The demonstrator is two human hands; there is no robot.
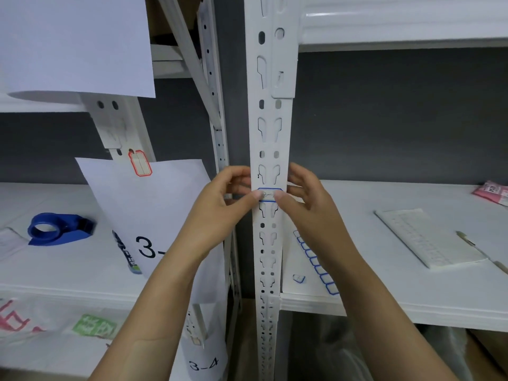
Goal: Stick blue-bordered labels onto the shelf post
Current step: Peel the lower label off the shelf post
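Note:
A white perforated shelf post [270, 127] runs down the middle of the view. A blue-bordered label [270, 194] lies across its face at hand height. My left hand [228, 196] presses the label's left end with the thumb. My right hand [305, 193] presses its right end with the thumb, fingers curled behind the post's edge. A sheet of several more blue-bordered labels [316, 264] lies on the right shelf, partly hidden by my right forearm. One loose blue label [299, 278] lies beside it.
A blue tape dispenser [59, 229] sits on the left shelf. Paper sheets marked 3- [154, 215] and 3-4 hang on the left post, with a red-bordered label [140, 163] above. A white backing sheet [428, 237], a pen [466, 239] and a pink packet [492, 192] lie on the right shelf.

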